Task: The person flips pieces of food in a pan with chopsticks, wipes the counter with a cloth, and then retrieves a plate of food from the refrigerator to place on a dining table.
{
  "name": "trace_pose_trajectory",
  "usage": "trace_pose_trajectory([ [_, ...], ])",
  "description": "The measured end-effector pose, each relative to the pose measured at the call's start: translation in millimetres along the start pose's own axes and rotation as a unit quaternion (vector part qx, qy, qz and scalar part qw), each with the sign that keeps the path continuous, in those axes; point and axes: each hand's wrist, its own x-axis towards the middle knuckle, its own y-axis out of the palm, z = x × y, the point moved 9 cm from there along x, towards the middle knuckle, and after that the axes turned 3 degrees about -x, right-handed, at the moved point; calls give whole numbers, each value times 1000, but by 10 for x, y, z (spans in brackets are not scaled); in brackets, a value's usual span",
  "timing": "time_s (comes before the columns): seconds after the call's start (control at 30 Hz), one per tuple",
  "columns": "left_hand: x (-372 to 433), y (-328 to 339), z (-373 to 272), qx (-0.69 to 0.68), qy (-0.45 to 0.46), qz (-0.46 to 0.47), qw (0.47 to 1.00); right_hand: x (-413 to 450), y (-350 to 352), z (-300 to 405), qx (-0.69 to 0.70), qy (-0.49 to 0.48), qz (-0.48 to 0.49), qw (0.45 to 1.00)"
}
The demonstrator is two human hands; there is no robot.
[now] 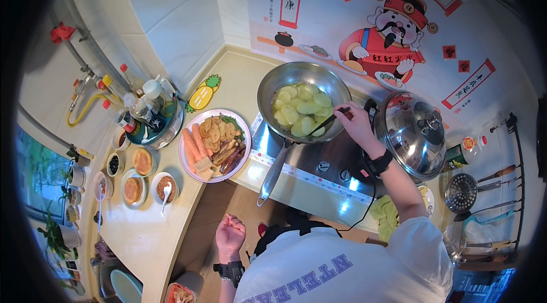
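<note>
My right hand (pixel 352 120) grips dark chopsticks (pixel 327 123), whose tips reach into the steel wok (pixel 270 78) on the stove. Pale, oval slices that look like potato (pixel 308 107) lie in bubbling oil there, several overlapping. The wok's long metal handle (pixel 273 174) points towards me over the counter's front edge. My left hand (pixel 230 233) hangs in front of the counter, palm up with fingers loosely curled, and holds nothing. Left of the wok stands a plate (pixel 184 158) with browned slices (pixel 212 133), fried eggplant-like strips, carrot pieces and pale blocks.
A domed steel lid (pixel 404 138) leans right of the burner. Bottles (pixel 147 108) crowd a tray at the left corner. Small bowls (pixel 166 189), one with a white spoon, and round buns (pixel 145 161) stand on the left counter. A green cloth (pixel 386 215) lies at right; a skimmer (pixel 460 193) hangs there.
</note>
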Motion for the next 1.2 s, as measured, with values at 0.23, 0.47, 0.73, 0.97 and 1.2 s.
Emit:
trace_pose_trajectory([
  [0.23, -9, 16, -48, -4, 2, 5, 1000, -13, 309, 0, -30, -68, 74, 994],
  [0.47, -33, -48, -66, -2, -3, 4, 1000, 57, 659, -256, 253, 119, 19, 960],
  [0.73, -70, -57, -168, -1, 15, 9, 1000, -35, 492, -504, 135, 151, 22, 979],
  [0.97, -66, -36, -87, 1, -1, -1, 1000, -58, 625, -332, 187, 78, 41, 978],
  [1.2, -120, -49, -155, 2, 13, 17, 1000, -118, 1005, -257, 132, 24, 80, 988],
])
